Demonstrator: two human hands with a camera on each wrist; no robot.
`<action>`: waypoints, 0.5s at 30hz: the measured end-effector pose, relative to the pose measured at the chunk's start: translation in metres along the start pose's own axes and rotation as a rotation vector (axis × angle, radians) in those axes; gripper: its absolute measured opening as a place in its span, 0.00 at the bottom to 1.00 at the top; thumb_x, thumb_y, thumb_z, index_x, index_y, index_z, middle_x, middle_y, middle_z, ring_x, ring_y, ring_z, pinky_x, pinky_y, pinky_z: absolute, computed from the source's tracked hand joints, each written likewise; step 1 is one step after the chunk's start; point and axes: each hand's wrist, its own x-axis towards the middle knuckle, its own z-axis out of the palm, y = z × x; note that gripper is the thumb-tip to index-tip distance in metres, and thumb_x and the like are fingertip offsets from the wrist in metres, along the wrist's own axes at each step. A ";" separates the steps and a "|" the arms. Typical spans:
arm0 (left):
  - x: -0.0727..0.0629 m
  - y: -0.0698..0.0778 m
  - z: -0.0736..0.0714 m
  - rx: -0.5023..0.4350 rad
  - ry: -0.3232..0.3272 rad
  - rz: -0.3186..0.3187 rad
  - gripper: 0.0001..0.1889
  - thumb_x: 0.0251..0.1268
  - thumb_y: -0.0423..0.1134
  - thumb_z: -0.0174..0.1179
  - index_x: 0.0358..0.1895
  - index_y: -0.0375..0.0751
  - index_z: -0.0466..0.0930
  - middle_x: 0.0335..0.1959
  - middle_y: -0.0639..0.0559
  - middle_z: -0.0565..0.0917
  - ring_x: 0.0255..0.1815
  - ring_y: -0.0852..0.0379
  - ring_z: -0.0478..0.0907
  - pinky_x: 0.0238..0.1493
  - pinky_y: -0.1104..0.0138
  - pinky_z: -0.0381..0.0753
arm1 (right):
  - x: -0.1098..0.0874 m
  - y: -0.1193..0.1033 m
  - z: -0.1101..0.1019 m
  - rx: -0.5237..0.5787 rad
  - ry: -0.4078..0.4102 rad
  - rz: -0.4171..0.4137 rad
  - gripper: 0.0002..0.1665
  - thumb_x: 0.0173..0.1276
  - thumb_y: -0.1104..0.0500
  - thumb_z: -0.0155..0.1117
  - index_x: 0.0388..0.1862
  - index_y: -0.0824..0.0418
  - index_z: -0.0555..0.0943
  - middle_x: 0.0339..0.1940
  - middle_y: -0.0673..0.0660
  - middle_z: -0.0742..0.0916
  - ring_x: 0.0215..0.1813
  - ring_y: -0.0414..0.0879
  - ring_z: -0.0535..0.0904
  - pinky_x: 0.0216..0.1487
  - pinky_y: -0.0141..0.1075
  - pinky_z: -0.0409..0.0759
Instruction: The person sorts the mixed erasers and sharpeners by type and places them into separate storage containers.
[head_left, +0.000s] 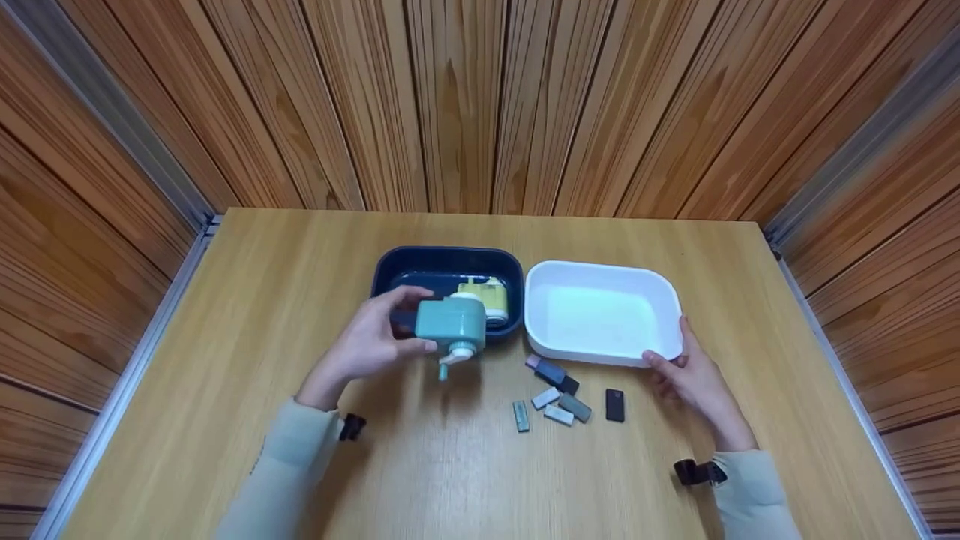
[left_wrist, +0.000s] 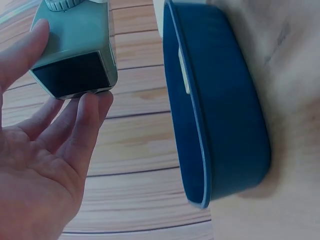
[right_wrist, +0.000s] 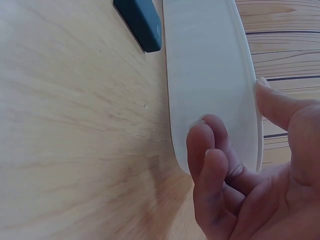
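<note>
My left hand [head_left: 369, 341] grips a teal hand-crank pencil sharpener [head_left: 451, 322] between thumb and fingers, held up over the near edge of a navy bin [head_left: 386, 264]. Its white crank points toward me, and the left wrist view shows its dark end face. Inside the navy bin lies a yellow pencil sharpener [head_left: 493, 300], partly hidden behind the teal one. At the near right corner of a white bin [head_left: 600, 311], my right hand [head_left: 694, 375] holds the rim and wall. The right wrist view shows curled fingers [right_wrist: 207, 160] against its outer wall.
In front of the bins, several small flat blocks lie on the wooden table [head_left: 300, 255], among them a blue-and-pink one [head_left: 547, 370], a grey one [head_left: 574, 407] and a separate black one [head_left: 615, 405]. Wood-panelled walls [head_left: 465, 105] enclose the table.
</note>
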 end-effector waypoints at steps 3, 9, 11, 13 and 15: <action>0.003 -0.001 -0.007 0.015 0.008 -0.012 0.32 0.57 0.41 0.74 0.66 0.49 0.72 0.62 0.51 0.74 0.59 0.45 0.73 0.57 0.50 0.76 | 0.000 0.000 0.000 0.001 -0.001 0.003 0.63 0.69 0.36 0.62 0.81 0.49 0.28 0.36 0.64 0.83 0.33 0.54 0.82 0.30 0.41 0.81; 0.010 -0.004 -0.019 0.049 0.032 -0.042 0.32 0.57 0.41 0.74 0.66 0.49 0.72 0.62 0.51 0.74 0.58 0.48 0.72 0.58 0.50 0.75 | 0.001 0.000 0.000 0.008 -0.008 -0.001 0.63 0.69 0.36 0.62 0.81 0.49 0.28 0.38 0.65 0.83 0.34 0.54 0.82 0.30 0.42 0.81; 0.012 -0.005 -0.022 0.052 0.040 -0.053 0.32 0.57 0.40 0.74 0.65 0.49 0.71 0.62 0.50 0.74 0.59 0.48 0.72 0.59 0.50 0.74 | 0.001 0.000 0.000 0.017 -0.013 -0.001 0.63 0.69 0.37 0.62 0.81 0.49 0.28 0.38 0.65 0.83 0.34 0.55 0.82 0.30 0.42 0.81; 0.014 -0.006 -0.027 0.051 0.045 -0.062 0.32 0.57 0.40 0.74 0.66 0.49 0.71 0.62 0.50 0.74 0.59 0.46 0.72 0.59 0.50 0.74 | 0.001 0.000 0.000 0.025 -0.017 0.000 0.63 0.69 0.37 0.62 0.81 0.48 0.27 0.39 0.65 0.83 0.34 0.55 0.82 0.30 0.42 0.81; 0.016 -0.007 -0.031 0.037 0.042 -0.070 0.33 0.58 0.40 0.74 0.66 0.48 0.71 0.63 0.50 0.74 0.61 0.44 0.71 0.61 0.48 0.73 | 0.001 0.000 -0.001 0.033 -0.017 0.004 0.63 0.69 0.37 0.62 0.81 0.48 0.28 0.39 0.66 0.83 0.35 0.55 0.82 0.30 0.42 0.81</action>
